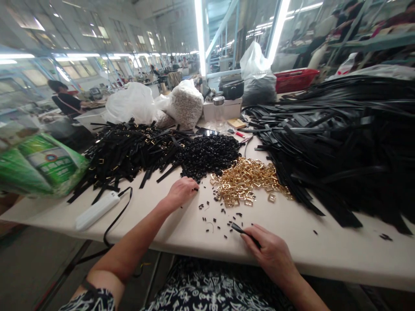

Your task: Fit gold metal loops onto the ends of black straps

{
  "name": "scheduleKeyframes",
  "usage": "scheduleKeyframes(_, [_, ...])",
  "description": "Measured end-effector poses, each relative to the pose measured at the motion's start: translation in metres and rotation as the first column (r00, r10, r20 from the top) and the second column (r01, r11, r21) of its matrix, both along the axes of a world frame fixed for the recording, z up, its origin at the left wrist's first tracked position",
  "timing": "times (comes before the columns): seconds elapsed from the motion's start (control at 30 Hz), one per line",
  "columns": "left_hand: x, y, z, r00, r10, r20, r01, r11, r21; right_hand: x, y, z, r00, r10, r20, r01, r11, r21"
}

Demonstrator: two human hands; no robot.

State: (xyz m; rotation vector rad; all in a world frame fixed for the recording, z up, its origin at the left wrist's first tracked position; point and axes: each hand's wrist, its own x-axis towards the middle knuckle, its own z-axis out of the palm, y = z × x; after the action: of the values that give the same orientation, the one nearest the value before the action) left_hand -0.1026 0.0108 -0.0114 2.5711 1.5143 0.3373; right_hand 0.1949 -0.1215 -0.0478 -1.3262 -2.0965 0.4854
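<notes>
My left hand is at the front edge of a heap of small black pieces, its fingers pinched on a tiny black piece. In my right hand, near the table's front edge, is a black strap, its narrow end pointing up and left. Gold buckles lie in a pile between the black pieces and a large stack of long black straps on the right. Loose black bits are scattered between my hands. Short straps with gold buckles form a heap at the left.
A white power strip with a black cord lies at the left front, beside a green package. Filled plastic bags, a lidded jar and a red basket stand along the back. A person sits farther off at left.
</notes>
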Motion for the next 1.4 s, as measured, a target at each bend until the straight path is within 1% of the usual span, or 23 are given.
scheduleKeyframes(0.1, [0.007,0.004,0.002,0.999,0.035,-0.026,-0.035,0.999,0.001,0.000,0.000,0.001,1.000,-0.001,-0.030,0.000,0.999,-0.040])
scheduleKeyframes(0.2, [0.013,0.001,0.004,0.998,0.062,-0.015,-0.061,0.998,0.022,0.002,0.001,0.001,0.996,-0.010,-0.090,0.002,0.997,-0.080])
scheduleKeyframes(0.27, [0.018,-0.007,0.005,0.992,0.096,0.080,-0.097,0.995,0.006,0.003,0.001,0.003,0.990,-0.017,-0.137,0.001,0.994,-0.110])
scheduleKeyframes(0.3, [0.021,-0.012,0.006,0.978,0.123,0.169,-0.119,0.992,-0.032,0.003,0.001,0.005,0.986,-0.021,-0.164,0.001,0.993,-0.121])
scheduleKeyframes(0.33, [0.025,-0.019,0.006,0.946,0.157,0.283,-0.134,0.986,-0.100,0.004,0.001,0.007,0.981,-0.026,-0.192,0.002,0.992,-0.126])
scheduleKeyframes(0.37, [0.029,-0.027,0.007,0.890,0.203,0.409,-0.131,0.972,-0.196,0.004,0.000,0.010,0.976,-0.033,-0.217,0.006,0.993,-0.122])
scheduleKeyframes(0.4, [0.034,-0.035,0.007,0.812,0.259,0.523,-0.103,0.946,-0.308,0.004,-0.001,0.014,0.971,-0.040,-0.236,0.015,0.994,-0.107])
scheduleKeyframes(0.47, [0.046,-0.052,0.009,0.612,0.403,0.681,0.010,0.856,-0.516,0.003,-0.002,0.023,0.967,-0.053,-0.249,0.043,0.998,-0.048])
scheduleKeyframes(0.53, [0.059,-0.067,0.010,0.426,0.541,0.725,0.138,0.753,-0.643,0.000,-0.003,0.032,0.971,-0.059,-0.231,0.068,0.997,0.029])
scheduleKeyframes(0.6, [0.070,-0.079,0.010,0.293,0.633,0.716,0.240,0.677,-0.696,-0.004,-0.003,0.040,0.977,-0.056,-0.205,0.079,0.991,0.104])
scheduleKeyframes(0.7, [0.085,-0.090,0.008,0.168,0.708,0.686,0.348,0.608,-0.713,-0.012,-0.002,0.046,0.987,-0.053,-0.150,0.080,0.980,0.183])
scheduleKeyframes(0.77, [0.092,-0.094,0.006,0.113,0.743,0.660,0.393,0.577,-0.716,-0.015,-0.002,0.046,0.994,-0.061,-0.093,0.081,0.971,0.223])
scheduleKeyframes(0.87, [0.098,-0.098,0.002,0.059,0.788,0.613,0.417,0.539,-0.732,-0.018,-0.001,0.043,0.996,-0.088,-0.027,0.092,0.959,0.270])
scheduleKeyframes(0.97, [0.102,-0.101,-0.001,0.046,0.809,0.587,0.396,0.524,-0.754,-0.017,-0.003,0.039,0.994,-0.108,0.024,0.096,0.948,0.304])
scheduleKeyframes(1.03, [0.101,-0.103,-0.003,0.080,0.790,0.608,0.371,0.542,-0.754,-0.014,-0.005,0.036,0.993,-0.097,0.074,0.066,0.939,0.338])
scheduleKeyframes(1.1, [0.099,-0.103,-0.002,0.169,0.726,0.667,0.329,0.596,-0.732,-0.011,-0.007,0.033,0.990,-0.065,0.127,0.015,0.932,0.363])
scheduleKeyframes(1.17, [0.094,-0.104,0.000,0.303,0.631,0.714,0.288,0.654,-0.700,-0.008,-0.010,0.031,0.984,-0.023,0.174,-0.041,0.933,0.357])
scheduleKeyframes(1.2, [0.091,-0.104,0.001,0.370,0.588,0.719,0.276,0.670,-0.689,-0.007,-0.012,0.030,0.981,-0.001,0.193,-0.067,0.937,0.344])
scheduleKeyframes(1.23, [0.088,-0.104,0.002,0.428,0.556,0.712,0.274,0.671,-0.689,-0.006,-0.014,0.030,0.979,0.019,0.205,-0.087,0.941,0.326])
scheduleKeyframes(1.27, [0.085,-0.104,0.002,0.468,0.539,0.700,0.283,0.659,-0.697,-0.006,-0.015,0.030,0.978,0.041,0.207,-0.104,0.946,0.306])
scheduleKeyframes(1.3, [0.083,-0.105,0.002,0.489,0.535,0.689,0.306,0.635,-0.709,-0.005,-0.017,0.030,0.978,0.063,0.198,-0.119,0.951,0.287])
scheduleKeyframes(1.33, [0.081,-0.105,0.000,0.491,0.542,0.682,0.340,0.602,-0.723,-0.005,-0.018,0.030,0.980,0.084,0.181,-0.131,0.955,0.267])
scheduleKeyframes(1.4, [0.079,-0.107,-0.005,0.456,0.586,0.670,0.425,0.518,-0.742,-0.006,-0.020,0.031,0.983,0.116,0.140,-0.147,0.961,0.232])
